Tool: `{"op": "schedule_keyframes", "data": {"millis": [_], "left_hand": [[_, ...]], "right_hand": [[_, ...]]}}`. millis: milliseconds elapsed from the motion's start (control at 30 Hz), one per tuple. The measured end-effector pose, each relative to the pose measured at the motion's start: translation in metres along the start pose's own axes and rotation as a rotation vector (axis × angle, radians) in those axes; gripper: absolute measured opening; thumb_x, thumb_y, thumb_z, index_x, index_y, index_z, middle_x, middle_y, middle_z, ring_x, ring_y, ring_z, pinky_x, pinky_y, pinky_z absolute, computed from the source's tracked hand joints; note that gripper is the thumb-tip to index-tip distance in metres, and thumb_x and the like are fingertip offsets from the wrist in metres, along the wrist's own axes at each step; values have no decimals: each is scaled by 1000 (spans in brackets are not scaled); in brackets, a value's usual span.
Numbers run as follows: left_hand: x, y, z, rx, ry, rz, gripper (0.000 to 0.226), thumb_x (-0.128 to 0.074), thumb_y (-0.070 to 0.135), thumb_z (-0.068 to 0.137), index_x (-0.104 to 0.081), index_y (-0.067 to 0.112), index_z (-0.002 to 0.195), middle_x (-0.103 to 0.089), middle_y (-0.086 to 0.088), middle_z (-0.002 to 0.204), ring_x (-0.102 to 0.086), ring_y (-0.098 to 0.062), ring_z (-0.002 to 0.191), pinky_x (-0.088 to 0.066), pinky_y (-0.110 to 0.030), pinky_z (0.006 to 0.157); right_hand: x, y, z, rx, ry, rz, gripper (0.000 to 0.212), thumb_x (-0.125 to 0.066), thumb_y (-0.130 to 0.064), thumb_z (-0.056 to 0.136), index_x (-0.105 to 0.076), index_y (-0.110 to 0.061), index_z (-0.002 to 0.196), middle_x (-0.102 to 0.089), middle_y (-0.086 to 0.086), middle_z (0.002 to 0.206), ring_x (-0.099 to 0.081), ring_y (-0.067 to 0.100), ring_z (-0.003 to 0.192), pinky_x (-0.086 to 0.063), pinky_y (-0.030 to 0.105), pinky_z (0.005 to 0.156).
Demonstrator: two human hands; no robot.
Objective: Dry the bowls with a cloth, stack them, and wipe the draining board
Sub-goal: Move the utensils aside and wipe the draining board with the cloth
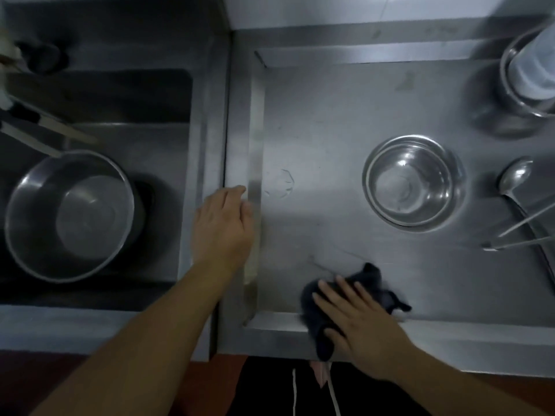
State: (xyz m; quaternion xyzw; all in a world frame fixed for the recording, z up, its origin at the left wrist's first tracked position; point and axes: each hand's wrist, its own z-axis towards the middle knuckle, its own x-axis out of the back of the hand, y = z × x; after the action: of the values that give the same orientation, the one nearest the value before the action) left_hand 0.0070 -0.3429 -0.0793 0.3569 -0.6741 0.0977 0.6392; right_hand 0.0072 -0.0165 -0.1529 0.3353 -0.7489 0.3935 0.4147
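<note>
Both hands lie open, right hand (357, 322) flat on blurred dark cloth (372, 285), seemingly overhanging the draining board (330, 145).

Dim, cool-grey pic w/ soft focus overall. Pale glare patch on draining board (315, 181) centre; sink (99, 115) sits in deep shadow. Motion blur on dark cloth (372, 283). Wide-angle bend at edges, top-left corner smeared.

Left hand (222, 223) curled — right hand (357, 319) flat
</note>
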Motion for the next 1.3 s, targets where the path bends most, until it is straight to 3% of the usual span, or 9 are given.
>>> {"op": "schedule_keyframes", "data": {"millis": [133,200,300,433,567,767,1000,1133,1300], "left_hand": [[10,-22,6,49,50,31,40,-41,32,109,-61,15,139,-64,-9,137,-58,-34,123,-45,-50,101],[14,-30,6,61,51,29,43,-38,35,107,-61,17,139,-63,-8,136,-59,-33,122,-48,-51,100],[18,-37,5,55,53,7,47,-35,39,106,-60,18,139,-63,-5,135,-58,-29,122,-47,-51,102],[17,-41,3,47,67,-3,38,-44,31,108,-59,17,140,-63,-5,134,-58,-27,122,-47,-50,103],[19,-40,4,55,120,-17,38,-42,31,108,-60,17,139,-63,-5,133,-58,-27,121,-46,-49,102],[20,-37,9,67,155,-35,37,-43,31,108,-59,17,139,-63,-6,132,-56,-28,120,-42,-47,102],[13,-19,2,19,116,-18,38,-42,33,108,-58,16,138,-61,-7,134,-56,-30,122,-44,-48,101],[7,-8,1,-6,3,5,39,-47,32,109,-57,17,143,-58,-6,142,-51,-27,131,-41,-44,108],[6,3,3,-22,-93,25,41,-48,31,109,-56,16,146,-57,-6,145,-47,-27,139,-37,-43,116]], "right_hand": [[9,-32,91,242,-28,-93,65,-36,-54,106,-30,-27,165,-26,-7,173,-22,25,160,-19,48,130],[20,-31,134,253,9,-82,67,-34,-52,107,-25,-25,167,-24,-5,173,-23,25,160,-15,49,130],[46,-5,193,126,118,-40,66,-38,-45,108,-23,-20,167,-27,1,173,-26,30,159,-14,51,129],[96,33,284,-205,243,96,65,-35,-40,111,-18,-15,168,-16,5,176,-12,35,162,-7,52,130],[109,17,327,-417,320,308,65,-27,-41,109,-15,-22,169,-11,-2,177,-5,28,163,0,49,131],[68,-32,268,-46,309,281,64,-42,-45,100,-37,-30,162,-23,-4,174,-18,30,161,-14,54,129],[3,-55,121,418,22,143,63,-52,-40,92,-51,-31,154,-34,-7,170,-26,25,159,-11,46,128],[-16,-38,69,362,19,37,58,-51,-44,98,-48,-32,155,-30,-13,171,-19,18,161,0,41,131],[15,30,113,285,122,-69,58,-53,-38,98,-51,-29,155,-38,-5,168,-35,26,155,-20,50,128]]}}
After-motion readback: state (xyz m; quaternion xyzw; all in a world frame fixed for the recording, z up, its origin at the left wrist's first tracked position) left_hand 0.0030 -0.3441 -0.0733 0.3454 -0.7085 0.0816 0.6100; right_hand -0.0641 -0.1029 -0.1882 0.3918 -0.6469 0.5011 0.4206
